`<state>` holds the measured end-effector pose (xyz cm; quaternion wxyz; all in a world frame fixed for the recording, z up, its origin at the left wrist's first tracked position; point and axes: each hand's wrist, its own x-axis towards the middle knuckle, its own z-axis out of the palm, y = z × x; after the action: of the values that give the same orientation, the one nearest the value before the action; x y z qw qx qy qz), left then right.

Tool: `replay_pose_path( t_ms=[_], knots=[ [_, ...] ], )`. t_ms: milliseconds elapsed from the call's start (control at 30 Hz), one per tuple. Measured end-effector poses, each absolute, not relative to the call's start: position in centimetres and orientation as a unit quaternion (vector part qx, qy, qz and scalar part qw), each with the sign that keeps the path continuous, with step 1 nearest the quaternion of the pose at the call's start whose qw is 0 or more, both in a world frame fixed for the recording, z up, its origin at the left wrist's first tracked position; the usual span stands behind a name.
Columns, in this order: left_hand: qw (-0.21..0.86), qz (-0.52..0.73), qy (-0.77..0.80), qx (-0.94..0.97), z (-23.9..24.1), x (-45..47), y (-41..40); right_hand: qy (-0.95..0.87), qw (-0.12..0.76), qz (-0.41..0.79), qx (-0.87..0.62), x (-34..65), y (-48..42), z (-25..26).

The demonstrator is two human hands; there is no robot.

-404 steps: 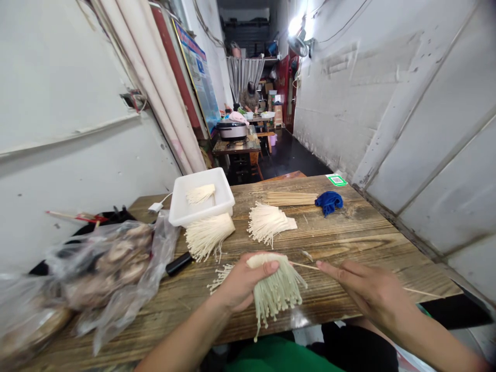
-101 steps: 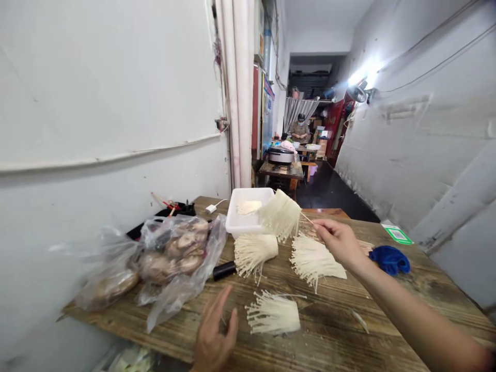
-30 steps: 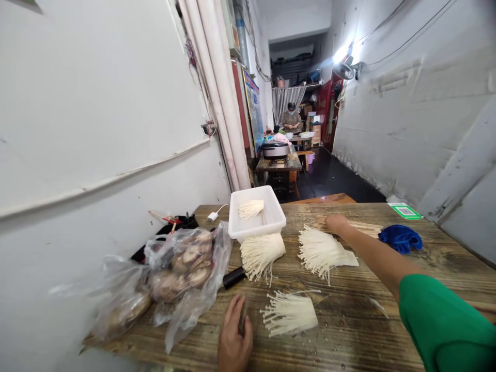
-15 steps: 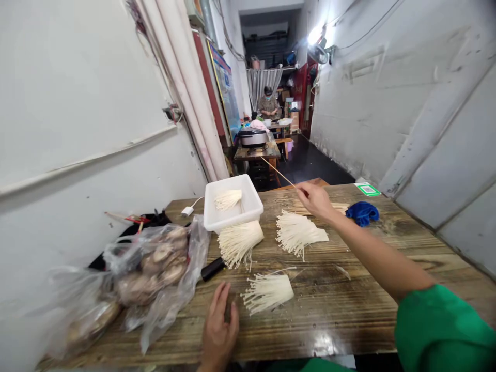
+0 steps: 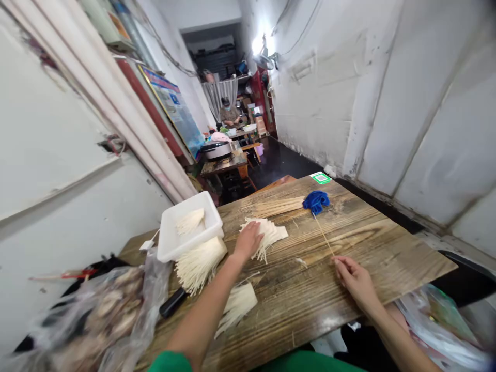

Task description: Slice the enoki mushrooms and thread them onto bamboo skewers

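Note:
My left hand (image 5: 248,240) reaches across the wooden table (image 5: 372,248) and curls over the stem end of a fanned bundle of enoki mushrooms (image 5: 271,232). My right hand (image 5: 354,279) pinches the near end of a thin bamboo skewer (image 5: 323,235), whose tip points at a blue cloth (image 5: 315,200). A second enoki bundle (image 5: 197,263) lies against a white tray (image 5: 170,245) that holds a small enoki clump (image 5: 189,221). A third enoki bundle (image 5: 238,305) lies under my left forearm, near the table's front edge.
A pile of skewers (image 5: 277,206) lies behind the held bundle. A black handle (image 5: 173,303) and a plastic bag of mushrooms (image 5: 104,320) sit at the left. A green card (image 5: 320,177) marks the far corner. A person (image 5: 228,111) works far down the corridor.
My right hand has drawn back from the skewer pile to the near right with one skewer. My left hand has left the table's front edge and gone forward onto the middle enoki bundle.

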<state>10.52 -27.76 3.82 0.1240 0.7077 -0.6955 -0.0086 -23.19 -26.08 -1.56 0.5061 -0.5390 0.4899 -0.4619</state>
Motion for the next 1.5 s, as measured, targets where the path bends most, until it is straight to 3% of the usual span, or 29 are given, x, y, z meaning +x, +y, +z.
replay_pose_path(
  t_ms=[167, 367, 767, 1233, 1500],
  knots=[
    [0.046, -0.019, -0.713, 0.7, 4.6, 10.7, -30.2, 0.465, 0.551, -0.431, -0.542, -24.5, -25.7, -1.8],
    [-0.025, -0.019, -0.713, 0.7, 5.1, 9.5, -30.7, 0.446, 0.528, -0.445, -0.57, -24.5, -25.6, -3.3],
    [-0.053, -0.027, -0.631, 0.773, 4.8, 9.1, -33.9, 0.434, 0.517, -0.444, -0.589, -24.5, -25.6, -3.9],
    [0.094, -0.054, -0.566, 0.817, 3.2, 10.7, -34.4, 0.444, 0.49, -0.442, -0.606, -24.6, -25.5, -3.8],
    [0.366, -0.066, -0.452, 0.811, 4.8, 14.0, -32.2, 0.443, 0.539, -0.434, -0.57, -24.5, -25.5, -2.0]
  ],
)
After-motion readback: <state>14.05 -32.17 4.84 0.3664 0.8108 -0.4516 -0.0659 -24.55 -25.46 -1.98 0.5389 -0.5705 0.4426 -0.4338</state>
